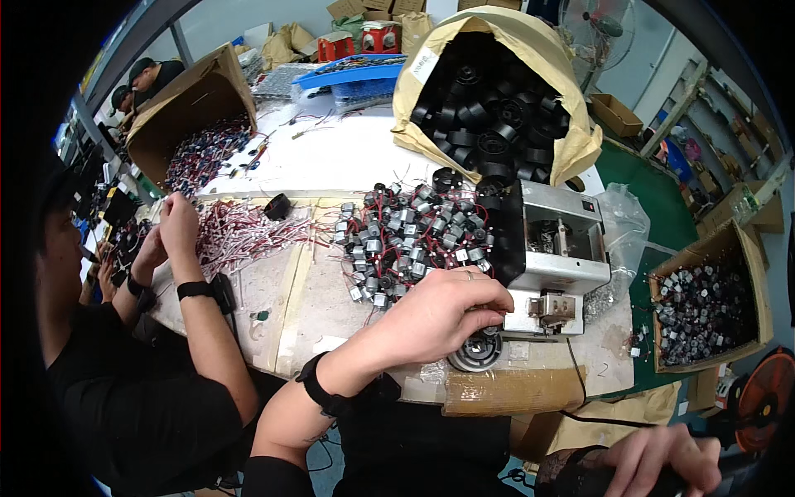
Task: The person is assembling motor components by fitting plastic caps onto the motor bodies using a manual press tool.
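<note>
My left hand (439, 311) reaches across the table's front, thumb and fingertips pinched together; whatever lies between them is hidden. Just under those fingertips sits a round grey-and-black ringed part (476, 354). Beside it, to the right, stands a grey metal bench machine (546, 277) with a small metal block (553, 309) on its front. My right hand (662, 460) is low at the right, off the table edge, blurred, with bent fingers near a dark shape I cannot make out. A heap of small motors with red wires (406, 236) lies beyond my left hand.
A paper sack of black wheel-like parts (497, 124) stands behind the machine. Red-and-white wires (248, 236) lie at left, beside a co-worker's raised hands (176, 232). Cardboard boxes of small parts stand at far left (203, 91) and right (749, 282). Taped cardboard (513, 392) covers the front edge.
</note>
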Demonstrator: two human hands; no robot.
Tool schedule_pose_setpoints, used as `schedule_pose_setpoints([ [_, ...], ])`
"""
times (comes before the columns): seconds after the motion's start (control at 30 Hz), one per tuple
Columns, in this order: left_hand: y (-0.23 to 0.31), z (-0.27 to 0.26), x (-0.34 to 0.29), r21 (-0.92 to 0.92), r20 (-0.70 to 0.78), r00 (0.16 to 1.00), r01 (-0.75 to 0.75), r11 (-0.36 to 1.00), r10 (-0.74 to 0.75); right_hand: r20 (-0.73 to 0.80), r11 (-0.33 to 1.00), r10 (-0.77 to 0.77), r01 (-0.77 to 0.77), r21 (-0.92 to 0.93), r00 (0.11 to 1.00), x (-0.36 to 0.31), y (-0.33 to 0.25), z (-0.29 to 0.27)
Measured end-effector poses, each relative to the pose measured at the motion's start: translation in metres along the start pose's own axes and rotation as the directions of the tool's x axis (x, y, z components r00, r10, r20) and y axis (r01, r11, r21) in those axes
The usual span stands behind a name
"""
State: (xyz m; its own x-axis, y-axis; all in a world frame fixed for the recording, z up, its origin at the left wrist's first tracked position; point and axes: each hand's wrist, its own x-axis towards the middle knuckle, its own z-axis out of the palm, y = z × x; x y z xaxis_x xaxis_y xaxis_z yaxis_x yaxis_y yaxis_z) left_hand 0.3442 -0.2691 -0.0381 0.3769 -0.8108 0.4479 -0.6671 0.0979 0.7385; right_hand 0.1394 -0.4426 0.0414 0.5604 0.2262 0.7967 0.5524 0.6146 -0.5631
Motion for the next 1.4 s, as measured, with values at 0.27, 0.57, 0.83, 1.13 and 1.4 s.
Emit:
schedule_pose_setpoints([
  [0.27,-0.002,0.001,0.003,-0.077,0.174,0.985,0.024,0.997,-0.01,-0.255,0.911,-0.076,-0.037,-0.412,0.964,-0.037,0.016,-0.029],
  [0.57,0.001,0.0,-0.003,-0.069,0.226,0.973,0.065,0.995,-0.048,-0.601,0.839,-0.239,-0.149,-0.523,0.762,-0.022,0.032,-0.028],
  [0.83,-0.001,-0.001,-0.006,-0.068,0.2,0.979,0.061,0.996,-0.046,-0.637,0.704,-0.407,-0.22,-0.676,0.655,0.004,0.066,-0.061],
  [1.13,-0.004,0.012,-0.016,0.071,0.22,0.975,-0.059,0.996,0.042,-0.587,0.694,-0.363,-0.21,-0.689,0.724,-0.008,0.066,-0.062],
  [1.4,0.011,0.018,-0.026,0.443,0.13,0.989,-0.001,0.897,-0.063,-0.618,0.794,-0.214,-0.234,-0.561,0.757,-0.008,0.069,-0.046],
])
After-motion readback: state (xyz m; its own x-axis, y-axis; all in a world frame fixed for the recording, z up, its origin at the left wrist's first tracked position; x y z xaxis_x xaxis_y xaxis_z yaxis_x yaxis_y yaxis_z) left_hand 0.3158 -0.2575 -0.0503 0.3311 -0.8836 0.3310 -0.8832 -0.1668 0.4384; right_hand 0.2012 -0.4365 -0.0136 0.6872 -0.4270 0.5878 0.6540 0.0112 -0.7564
